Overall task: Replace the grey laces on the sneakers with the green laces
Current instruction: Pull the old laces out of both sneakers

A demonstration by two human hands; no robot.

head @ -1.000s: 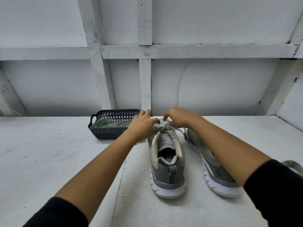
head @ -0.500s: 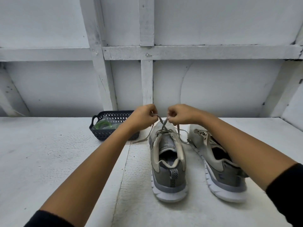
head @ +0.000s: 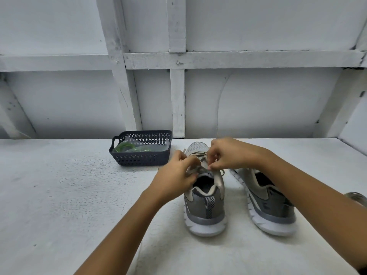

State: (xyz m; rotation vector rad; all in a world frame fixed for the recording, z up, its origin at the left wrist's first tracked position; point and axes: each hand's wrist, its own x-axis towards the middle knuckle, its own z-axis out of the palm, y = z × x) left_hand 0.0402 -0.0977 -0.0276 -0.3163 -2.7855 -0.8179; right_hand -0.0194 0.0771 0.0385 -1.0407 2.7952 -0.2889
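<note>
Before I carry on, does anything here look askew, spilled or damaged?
Nothing stands out. The centre sneaker and the other sneaker stand upright on the table; green laces lie bagged in the basket; left hand and right hand pinch the centre one's grey lace. An object at the right edge is cropped.

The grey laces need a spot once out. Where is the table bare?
Bare table left of the left sneaker, in front of the basket, and nearer than the heels. Crowded in the gap to the right sneaker.
</note>
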